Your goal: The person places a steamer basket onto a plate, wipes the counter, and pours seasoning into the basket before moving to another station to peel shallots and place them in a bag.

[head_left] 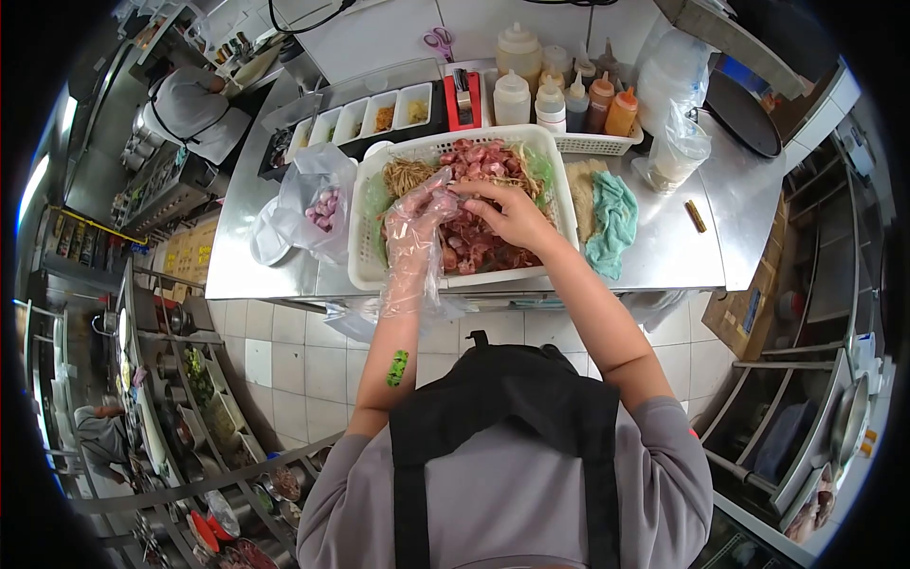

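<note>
Left hand (pixel 422 220): wrapped in a loose plastic glove (pixel 406 275), fingers slack and half-spread. I can't make out anything gripped; it looks held out flat so the glove can be worked on.
Right hand (pixel 517 216): bare and reaching across, fingertips (pixel 466 190) closed in a pinch right at the glove's finger ends. By the look of it they have the film itself, not food.
Basket (pixel 365 251): white slatted plastic, sitting square in front of the person at the near edge of the steel surface (pixel 682 251). Both hands hover over it, so anything that drops lands back inside.
Meat pieces (pixel 483 156): red chunks heaped down the middle of the basket, directly under the two hands.
Noodles (pixel 408 174): a tan tangle in the basket's far left corner, touching the meat but in its own patch.
Greens (pixel 540 169): pale leaves along the basket's right wall, likewise kept to one side.
Plastic bag (pixel 322 204): clear, mouth open, pink pieces inside, just left of the basket and easy to reach.
Teal cloth (pixel 616 220): crumpled on a beige one just right of the basket, probably for wiping.
Squeeze bottles (pixel 545 100): upright in a row behind the basket, caps up, an arm's stretch away.
Topping tray (pixel 379 119): white compartments left of the bottles, a few with fillings.
Co-worker (pixel 194 109): white top and apron straps, at another station far left, well apart, hands hidden.
</note>
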The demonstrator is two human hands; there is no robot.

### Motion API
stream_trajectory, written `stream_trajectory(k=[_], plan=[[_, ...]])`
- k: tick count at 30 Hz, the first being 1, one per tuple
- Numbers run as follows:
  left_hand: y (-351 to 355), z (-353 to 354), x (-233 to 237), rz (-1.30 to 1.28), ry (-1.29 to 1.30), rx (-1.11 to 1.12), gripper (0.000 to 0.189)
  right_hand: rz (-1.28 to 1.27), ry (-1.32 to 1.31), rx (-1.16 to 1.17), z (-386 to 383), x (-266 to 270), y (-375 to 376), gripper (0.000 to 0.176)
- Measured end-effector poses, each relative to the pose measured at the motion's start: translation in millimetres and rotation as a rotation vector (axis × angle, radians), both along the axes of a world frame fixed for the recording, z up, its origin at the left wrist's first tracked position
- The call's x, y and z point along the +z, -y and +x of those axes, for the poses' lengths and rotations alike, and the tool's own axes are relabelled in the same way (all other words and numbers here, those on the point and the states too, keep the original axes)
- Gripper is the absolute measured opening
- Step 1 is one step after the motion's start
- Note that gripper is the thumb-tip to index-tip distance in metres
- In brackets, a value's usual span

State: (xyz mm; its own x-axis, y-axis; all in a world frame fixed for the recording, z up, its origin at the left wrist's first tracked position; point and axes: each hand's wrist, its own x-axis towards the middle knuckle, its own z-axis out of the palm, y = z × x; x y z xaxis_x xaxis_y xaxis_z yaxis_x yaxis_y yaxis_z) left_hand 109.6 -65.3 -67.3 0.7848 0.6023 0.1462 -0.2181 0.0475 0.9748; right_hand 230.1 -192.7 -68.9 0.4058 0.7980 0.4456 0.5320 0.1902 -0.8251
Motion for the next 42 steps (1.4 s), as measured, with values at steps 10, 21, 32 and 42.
stream_trajectory(k=[10, 21, 32, 42], plan=[[5.3, -1.0, 3.2, -0.06, 0.013, -0.007, 0.038, 0.005, -0.13, -0.021, 4.3, 4.0, 3.0, 0.028], [3.1, 0.1, -1.3, -0.09, 0.071, 0.002, 0.038, 0.001, -0.235, 0.15, 5.9, 0.6, 4.5, 0.043], [-0.3, -0.3, -18.2, 0.115, -0.011, 0.088, 0.022, -0.105, -0.053, 0.117, 4.9, 2.9, 3.9, 0.033], [4.9, -2.2, -3.7, 0.087, -0.174, 0.058, 0.031, -0.039, -0.086, 0.104, 7.5, -0.8, 1.4, 0.031]])
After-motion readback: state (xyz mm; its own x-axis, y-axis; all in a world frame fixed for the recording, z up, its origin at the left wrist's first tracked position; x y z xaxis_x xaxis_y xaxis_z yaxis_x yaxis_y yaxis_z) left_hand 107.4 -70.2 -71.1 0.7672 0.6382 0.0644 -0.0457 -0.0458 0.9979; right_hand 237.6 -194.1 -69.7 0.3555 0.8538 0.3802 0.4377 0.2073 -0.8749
